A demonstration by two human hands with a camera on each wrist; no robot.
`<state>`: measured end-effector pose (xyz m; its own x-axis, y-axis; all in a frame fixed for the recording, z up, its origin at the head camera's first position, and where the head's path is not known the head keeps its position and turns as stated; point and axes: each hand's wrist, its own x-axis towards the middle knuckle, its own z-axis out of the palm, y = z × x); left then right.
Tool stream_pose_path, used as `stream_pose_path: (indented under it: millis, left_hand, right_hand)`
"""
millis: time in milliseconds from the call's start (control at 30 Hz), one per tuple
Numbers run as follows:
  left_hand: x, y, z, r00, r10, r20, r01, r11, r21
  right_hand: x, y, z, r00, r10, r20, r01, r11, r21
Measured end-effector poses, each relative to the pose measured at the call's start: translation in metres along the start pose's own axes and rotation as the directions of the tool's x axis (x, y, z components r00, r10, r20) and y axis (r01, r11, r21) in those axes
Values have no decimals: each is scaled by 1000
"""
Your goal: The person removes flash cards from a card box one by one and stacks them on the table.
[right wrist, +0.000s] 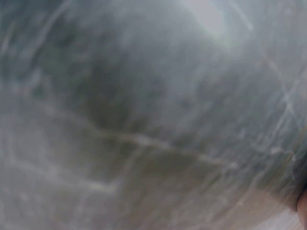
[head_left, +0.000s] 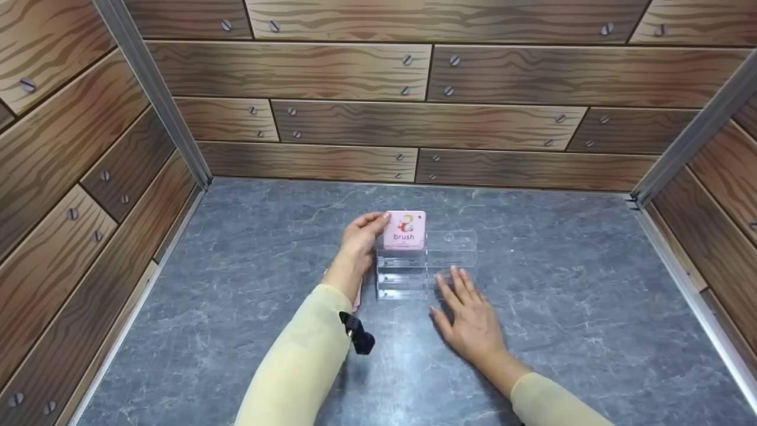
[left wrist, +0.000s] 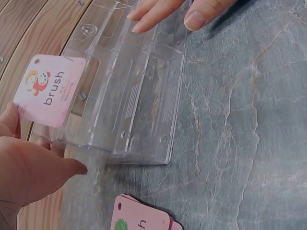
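Observation:
A pink picture card printed "brush" stands in the back tier of a clear plastic stepped rack. My left hand pinches the card at its upper left corner; in the left wrist view the left hand is beside the rack's end. Spread flat, my right hand has its fingertips at the rack's front right part, and the right hand shows at the top of the left wrist view. More pink cards lie stacked near the rack, mostly hidden by my left forearm in the head view.
The rack stands on a grey marbled tabletop. Wood-patterned panels with metal corner posts enclose the back and sides. The right wrist view shows blurred tabletop, with a sliver of skin at its right edge.

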<state>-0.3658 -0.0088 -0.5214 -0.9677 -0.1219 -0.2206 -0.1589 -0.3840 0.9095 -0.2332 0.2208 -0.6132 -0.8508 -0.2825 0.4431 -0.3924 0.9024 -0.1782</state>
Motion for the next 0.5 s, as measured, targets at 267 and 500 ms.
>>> stream_pose_path:
  millis: [267,500]
  left_hand:
    - [0,1,-2,1000,4,9,-5,999,33]
    - [1,2,-3,1000,10,15,-11,998,57]
  right_hand:
    - [0,1,0,1000,-11,-13,11,1000,0]
    - [0,1,1,1000,-14,-23,14,1000,-2]
